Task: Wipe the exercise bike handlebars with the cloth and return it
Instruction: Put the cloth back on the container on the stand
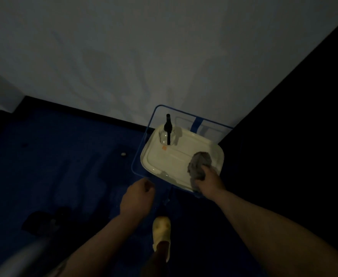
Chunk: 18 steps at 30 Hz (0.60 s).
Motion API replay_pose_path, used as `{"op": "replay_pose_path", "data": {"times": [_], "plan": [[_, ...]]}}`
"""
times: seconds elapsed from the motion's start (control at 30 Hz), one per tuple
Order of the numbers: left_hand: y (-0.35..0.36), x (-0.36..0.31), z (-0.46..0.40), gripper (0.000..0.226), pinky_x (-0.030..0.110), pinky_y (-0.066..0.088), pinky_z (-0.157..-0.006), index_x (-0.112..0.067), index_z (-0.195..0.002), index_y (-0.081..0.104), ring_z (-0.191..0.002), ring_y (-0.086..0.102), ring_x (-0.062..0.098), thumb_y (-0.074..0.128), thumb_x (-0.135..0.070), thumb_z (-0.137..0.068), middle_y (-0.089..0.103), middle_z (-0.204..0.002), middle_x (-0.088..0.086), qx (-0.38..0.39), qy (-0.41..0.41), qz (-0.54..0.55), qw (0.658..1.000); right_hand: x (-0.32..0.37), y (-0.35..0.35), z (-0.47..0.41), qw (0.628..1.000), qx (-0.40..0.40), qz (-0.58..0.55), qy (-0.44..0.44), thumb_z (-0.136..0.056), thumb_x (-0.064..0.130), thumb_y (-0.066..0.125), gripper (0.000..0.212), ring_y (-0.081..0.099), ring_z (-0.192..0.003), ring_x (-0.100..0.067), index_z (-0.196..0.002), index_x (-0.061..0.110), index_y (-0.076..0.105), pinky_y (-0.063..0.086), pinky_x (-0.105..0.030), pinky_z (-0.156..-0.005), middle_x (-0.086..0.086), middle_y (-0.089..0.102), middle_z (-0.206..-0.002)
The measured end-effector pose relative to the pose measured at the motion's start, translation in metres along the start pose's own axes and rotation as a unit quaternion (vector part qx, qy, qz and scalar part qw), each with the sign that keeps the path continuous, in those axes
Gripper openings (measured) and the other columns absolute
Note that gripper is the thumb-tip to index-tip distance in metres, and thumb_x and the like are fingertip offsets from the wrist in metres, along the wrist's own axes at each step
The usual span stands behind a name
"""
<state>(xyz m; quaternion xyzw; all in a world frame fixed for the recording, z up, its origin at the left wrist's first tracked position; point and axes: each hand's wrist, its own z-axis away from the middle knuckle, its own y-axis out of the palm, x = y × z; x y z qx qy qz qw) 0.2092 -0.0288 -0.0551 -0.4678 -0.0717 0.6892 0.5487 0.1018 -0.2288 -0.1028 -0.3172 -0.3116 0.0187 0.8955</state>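
Note:
A crumpled grey cloth (199, 163) rests on the near right part of a cream tray (172, 158), which sits on a small blue-framed stand (142, 148). My right hand (209, 181) grips the cloth's near end over the tray's front right edge. My left hand (138, 196) hangs in front of the stand's near left corner, fingers curled loosely, holding nothing. The exercise bike handlebars are not in view.
A clear spray bottle with a black nozzle (168, 132) stands at the tray's far left corner. The stand is tucked against a pale wall with a dark wall on the right. Dark blue floor lies to the left. My foot in a yellow shoe (161, 232) is below.

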Motion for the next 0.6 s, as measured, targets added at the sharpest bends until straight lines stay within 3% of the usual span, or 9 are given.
{"op": "replay_pose_path", "data": {"times": [0.1,0.2,0.33,0.6], "plan": [[0.003,0.001,0.008,0.015,0.037,0.053,-0.079,-0.023,-0.093,0.062,-0.088,0.061,0.015,0.048,-0.024,-0.089,0.066,-0.097,-0.002,0.020,-0.002,-0.020,1.000,-0.001,-0.001,0.027,1.000,-0.014,-0.016,0.003,-0.096,0.028,0.048,0.036,0.051,-0.112,-0.026,-0.130,0.018,0.049,0.043,-0.035,-0.099,-0.008,0.050,-0.132],[0.002,-0.002,0.026,0.016,0.038,0.053,-0.080,-0.022,-0.095,0.061,-0.089,0.061,0.018,0.047,-0.025,-0.089,0.065,-0.098,-0.001,0.023,-0.002,-0.039,0.999,-0.003,-0.004,0.059,0.999,-0.033,0.005,0.001,-0.096,0.024,0.045,0.024,0.055,-0.102,-0.024,-0.115,0.015,0.056,0.048,-0.035,-0.091,-0.009,0.057,-0.121],[0.001,-0.006,0.063,0.019,0.038,0.053,-0.079,-0.018,-0.094,0.060,-0.087,0.061,0.019,0.044,-0.027,-0.090,0.065,-0.097,0.002,0.007,0.019,-0.060,0.998,-0.011,-0.008,0.113,0.997,-0.061,0.037,-0.026,-0.093,0.017,0.052,0.037,0.053,-0.110,-0.023,-0.129,0.018,0.049,0.044,-0.026,-0.087,-0.005,0.048,-0.133],[-0.007,0.018,0.195,0.024,0.040,0.052,-0.084,-0.015,-0.107,0.061,-0.096,0.061,0.023,0.045,-0.024,-0.091,0.065,-0.112,0.006,-0.080,0.110,-0.086,0.987,-0.037,-0.017,0.268,0.970,-0.125,0.157,-0.135,-0.091,0.019,0.050,0.047,0.048,-0.118,-0.020,-0.137,0.023,0.042,0.048,-0.035,-0.094,0.001,0.040,-0.141]]}}
